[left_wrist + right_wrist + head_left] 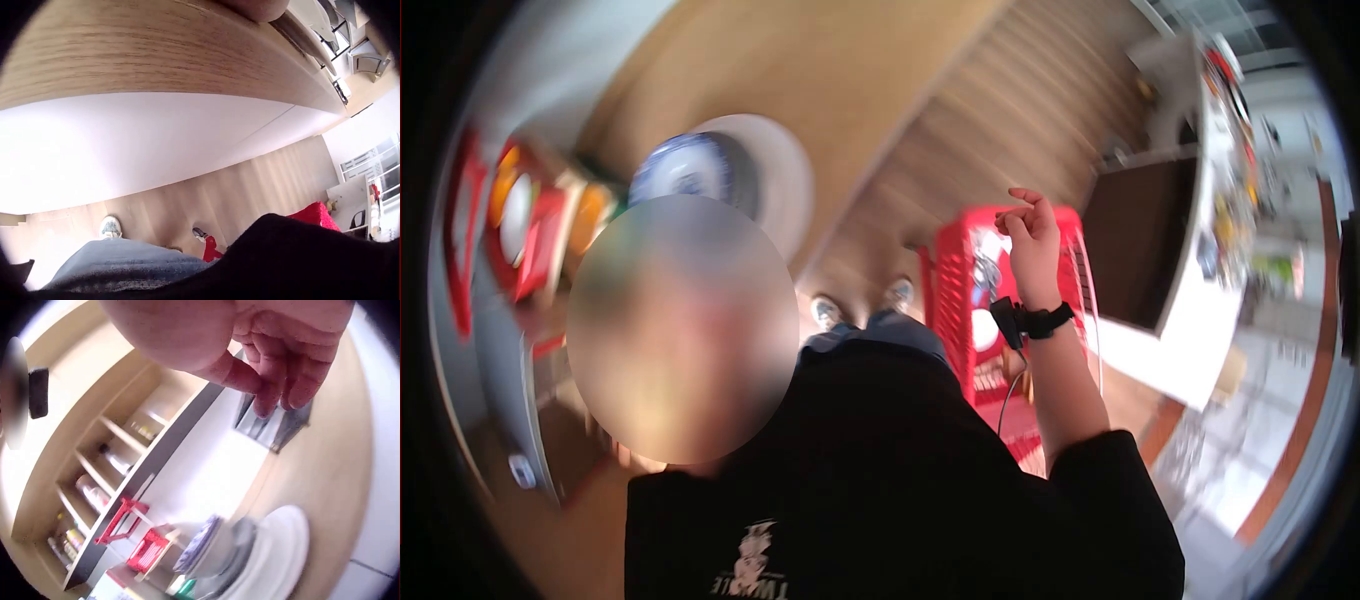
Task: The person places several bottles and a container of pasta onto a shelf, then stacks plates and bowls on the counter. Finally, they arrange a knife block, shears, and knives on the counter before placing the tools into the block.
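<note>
My right hand [1033, 250] is raised over a red plastic basket cart [952, 310], its fingers loosely bent and nothing held. In the right wrist view, the same hand [284, 353] hangs with thumb and fingertips close together. Of my left hand [256, 7], only a bit of skin shows at the top of the left wrist view, beside the wooden tabletop [156, 53] and close to the rim of a plate [303, 40]. A blurred disc covers that side in the head view. A blue-and-white bowl [680, 170] sits on stacked plates [785, 180] on the table.
Red and wooden containers [530, 235] stand at the table's left. A white counter [1215, 340] with a dark panel [1145, 235] lies beyond the cart on the right. Shelves [119, 434] and a grey slatted holder [269, 434] show in the right wrist view.
</note>
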The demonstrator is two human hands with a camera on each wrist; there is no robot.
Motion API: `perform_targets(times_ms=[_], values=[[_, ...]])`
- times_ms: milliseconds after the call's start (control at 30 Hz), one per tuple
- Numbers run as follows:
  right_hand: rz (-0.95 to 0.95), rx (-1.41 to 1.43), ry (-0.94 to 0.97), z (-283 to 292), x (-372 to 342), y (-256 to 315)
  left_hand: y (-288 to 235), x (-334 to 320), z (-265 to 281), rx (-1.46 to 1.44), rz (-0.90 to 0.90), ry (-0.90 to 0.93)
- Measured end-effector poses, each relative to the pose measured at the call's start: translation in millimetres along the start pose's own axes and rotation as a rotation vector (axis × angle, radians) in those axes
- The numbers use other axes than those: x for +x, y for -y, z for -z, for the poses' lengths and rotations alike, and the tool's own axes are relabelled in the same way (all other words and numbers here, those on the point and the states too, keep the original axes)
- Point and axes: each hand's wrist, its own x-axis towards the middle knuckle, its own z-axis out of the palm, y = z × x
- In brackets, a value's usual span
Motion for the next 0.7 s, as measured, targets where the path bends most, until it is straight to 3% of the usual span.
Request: perform_targets(times_ms=[67, 133, 267, 333, 400, 433, 500, 533, 633, 700], values=[[-0.125, -0.183, -0.165, 74, -21, -54, 2, -3, -2, 0.1, -0.139, -0.03], [-0.235, -0.249, -0.283, 131, -58, -120, 22, -1, -26, 0.169, -0.07, -0.098], [-0.658, -0.197, -0.215, 182, -133, -249, 63, 19, -45, 0.234, -0.147, -0.124], [-0.852, -0.106, -0.139, 176, -156, -296, 76, 27, -44, 0.239, -0.218, -0.099], [-0.842, -0.221, 0.009, 178, -190, -399, 84, 32, -44, 0.12, -0.239, -0.058], [-0.879, -0.401, 0.022, 169, -185, -395, 104, 44, -45, 0.215, -0.27, -0.056], [-0.927, -0.654, 0.03, 152, -183, -419, 78, 39, -36, -0.043, -0.323, -0.001], [-0.927, -0.671, 0.032, 149, -185, -446, 77, 37, -34, -0.099, -0.324, 0.015], [-1.018, -0.753, -0.023, 140, -162, -483, 144, 78, -34, -0.074, -0.633, 0.072], [-1.0, -0.749, -0.031, 138, -150, -502, 135, 75, -28, 0.13, -0.721, -0.043]])
